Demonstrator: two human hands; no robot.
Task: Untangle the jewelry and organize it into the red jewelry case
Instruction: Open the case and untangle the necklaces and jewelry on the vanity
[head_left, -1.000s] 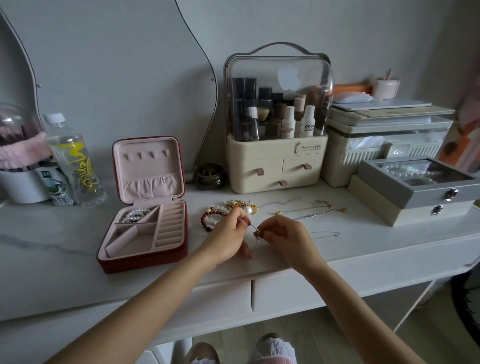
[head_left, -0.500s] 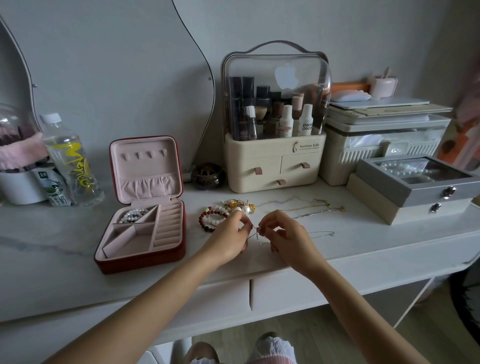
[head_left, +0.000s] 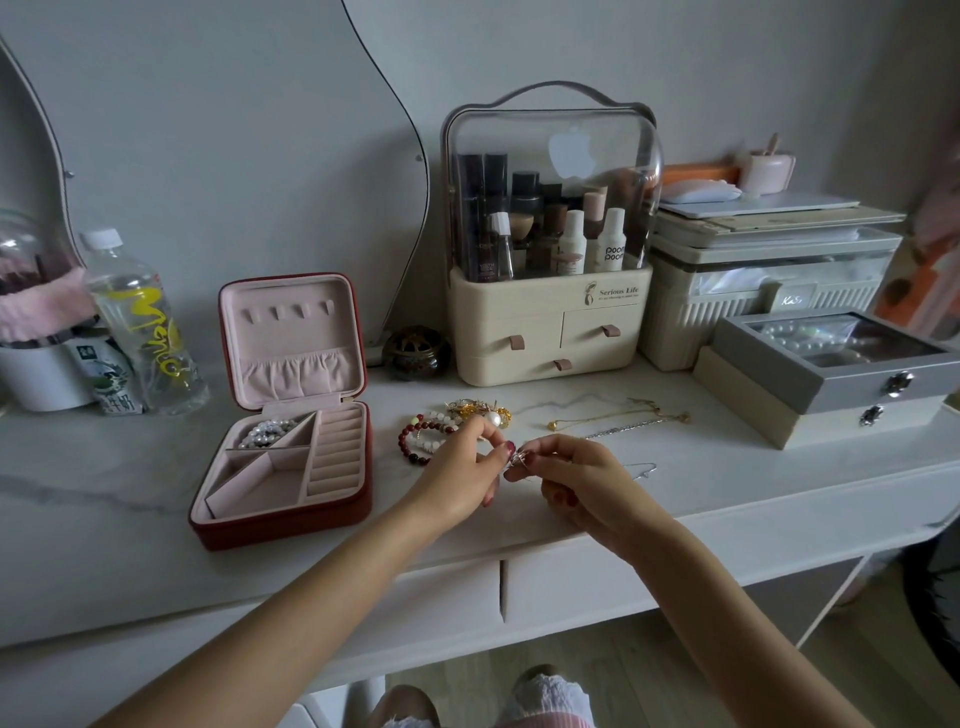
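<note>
The red jewelry case (head_left: 283, 530) lies open on the white vanity top, its pink lining showing, with a pearl bracelet (head_left: 266, 432) in its back-left compartment. My left hand (head_left: 462, 478) and my right hand (head_left: 582, 480) meet over the table front, both pinching a thin silver chain (head_left: 519, 460) whose free end (head_left: 644, 469) trails right. Behind my left hand sit red and white bead bracelets (head_left: 423, 434) and a gold tangle with a pearl (head_left: 480, 413). A gold necklace (head_left: 618, 415) and another silver chain (head_left: 623, 428) lie further right.
A cream cosmetics organizer (head_left: 550, 322) stands behind the jewelry, next to a small dark round pot (head_left: 415, 351). A grey glass-lid box (head_left: 841, 364) on a beige box sits at right. A water bottle (head_left: 140, 322) and white cup (head_left: 36, 374) stand at left.
Both hands have lifted slightly and drawn closer together, fingertips working the silver chain between them. The rest of the jewelry has not moved.
</note>
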